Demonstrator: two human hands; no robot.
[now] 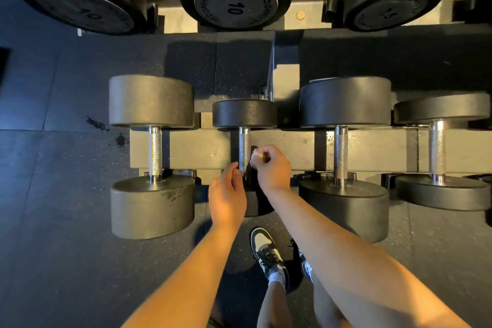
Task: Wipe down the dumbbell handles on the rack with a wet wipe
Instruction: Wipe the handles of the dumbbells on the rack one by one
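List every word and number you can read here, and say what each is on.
"10": end cap of the middle upper dumbbell.
"TECHNOGYM": around the ring of that same cap.
"10": end cap of the left upper dumbbell, somewhat blurred.
"7.5": end cap of the right upper dumbbell; its ring lettering is too blurred to read.
Lower dumbbells: no text visible.

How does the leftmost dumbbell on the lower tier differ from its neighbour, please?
The leftmost dumbbell has larger, greyer heads; its neighbour has smaller, darker ones. Nobody touches the leftmost; at the neighbour, the left hand is by the handle's near end and the right hand pinches a white wipe beside it. Both have knurled metal handles.
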